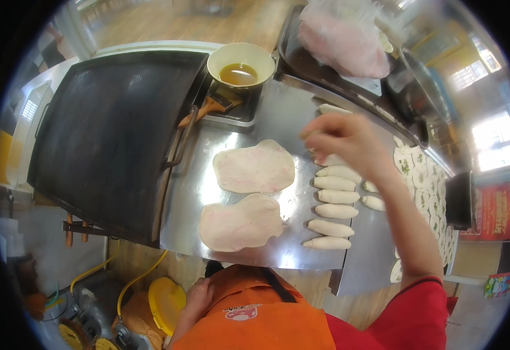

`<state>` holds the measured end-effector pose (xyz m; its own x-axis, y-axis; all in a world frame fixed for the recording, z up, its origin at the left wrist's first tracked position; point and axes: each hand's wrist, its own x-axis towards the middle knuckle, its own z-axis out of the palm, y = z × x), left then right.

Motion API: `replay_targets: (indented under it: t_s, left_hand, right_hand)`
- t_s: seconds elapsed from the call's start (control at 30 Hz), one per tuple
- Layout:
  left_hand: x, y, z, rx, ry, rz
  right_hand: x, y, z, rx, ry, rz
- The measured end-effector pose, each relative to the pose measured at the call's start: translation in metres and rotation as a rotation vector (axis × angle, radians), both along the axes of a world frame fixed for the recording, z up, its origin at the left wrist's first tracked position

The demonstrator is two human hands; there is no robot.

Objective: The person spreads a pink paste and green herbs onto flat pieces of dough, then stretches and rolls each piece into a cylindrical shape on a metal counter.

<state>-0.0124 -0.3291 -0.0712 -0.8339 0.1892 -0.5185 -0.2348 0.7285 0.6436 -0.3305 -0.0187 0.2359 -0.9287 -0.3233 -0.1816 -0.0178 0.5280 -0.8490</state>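
Note:
My right hand (340,140) hangs over the row of rolled dough pieces (337,197), its fingers bunched together. Whether something small is pinched between the fingertips, I cannot tell. The hand hides part of the row's far end. To its left, two flattened dough sheets, a farther one (255,168) and a nearer one (242,225), lie apart on the steel worktop (180,210). Low in the view, my left hand (200,295) is beside my orange apron (255,321), below the worktop edge. Its fingers are partly hidden.
A large black griddle plate (115,140) with a handle fills the left. Behind the sheets are a bowl of oil (239,72) and a wooden-handled brush (207,107). A bagged pink mass (344,39) sits on a dark tray (292,57). Green-flecked dough rounds (421,179) lie right.

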Motion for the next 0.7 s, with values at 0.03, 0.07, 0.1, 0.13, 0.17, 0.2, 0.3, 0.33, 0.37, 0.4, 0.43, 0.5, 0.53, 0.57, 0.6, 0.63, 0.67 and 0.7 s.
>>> replay_targets:
  t_s: [0.03, 0.07, 0.1, 0.13, 0.17, 0.2, 0.3, 0.33, 0.37, 0.4, 0.43, 0.5, 0.53, 0.57, 0.6, 0.63, 0.67, 0.7]
  left_hand:
    - [-0.001, -0.003, 0.006, -0.008, -0.004, -0.007]
    - [-0.001, -0.004, 0.011, -0.009, -0.006, -0.019]
    - [0.001, -0.008, 0.014, -0.002, -0.005, -0.020]
    - [0.002, -0.012, 0.017, 0.005, -0.003, -0.018]
    - [0.005, -0.016, 0.019, 0.011, -0.003, -0.013]
    - [0.010, -0.021, 0.022, 0.003, -0.032, -0.002]
    - [0.025, -0.031, 0.027, -0.003, -0.078, 0.041]
    - [0.030, -0.034, 0.026, 0.007, -0.068, 0.055]
    - [0.034, -0.037, 0.025, 0.019, -0.057, 0.066]
    - [0.038, -0.039, 0.023, 0.022, -0.048, 0.072]
    - [0.041, -0.042, 0.022, 0.025, -0.039, 0.077]
    - [0.044, -0.044, 0.020, 0.024, -0.011, 0.076]
    - [0.045, -0.046, 0.019, 0.017, 0.002, 0.074]
    - [0.046, -0.048, 0.019, 0.009, 0.015, 0.072]
    - [0.047, -0.051, 0.017, 0.020, 0.019, 0.071]
    - [0.048, -0.055, 0.014, 0.029, 0.022, 0.068]
    - [0.049, -0.059, 0.013, 0.038, 0.025, 0.066]
    - [0.048, -0.061, 0.014, 0.036, 0.013, 0.052]
  right_hand:
    - [0.000, -0.008, -0.023, -0.007, -0.059, 0.014]
    - [-0.002, -0.012, -0.045, 0.055, -0.012, 0.012]
    - [-0.007, -0.015, -0.068, 0.111, 0.033, 0.014]
    - [-0.012, -0.016, -0.092, 0.127, 0.017, -0.010]
    - [-0.017, -0.017, -0.117, 0.140, -0.002, -0.031]
    - [-0.021, -0.019, -0.137, 0.154, -0.021, -0.050]
    - [-0.021, -0.023, -0.168, 0.324, 0.161, -0.001]
    - [-0.019, -0.023, -0.171, 0.305, 0.148, -0.028]
    - [-0.017, -0.021, -0.173, 0.287, 0.136, -0.058]
    - [-0.015, -0.024, -0.170, 0.272, 0.128, -0.086]
    - [-0.010, -0.025, -0.167, 0.249, 0.085, -0.095]
    - [0.011, -0.027, -0.158, 0.206, -0.001, -0.121]
    - [0.025, -0.033, -0.156, 0.178, -0.030, -0.111]
    - [0.041, -0.042, -0.155, 0.149, -0.059, -0.101]
    - [0.058, -0.050, -0.155, 0.120, -0.091, -0.095]
    - [0.074, -0.058, -0.160, 0.109, -0.089, -0.062]
    - [0.089, -0.066, -0.167, 0.097, -0.087, -0.029]
    - [0.100, -0.070, -0.175, 0.086, -0.084, 0.000]
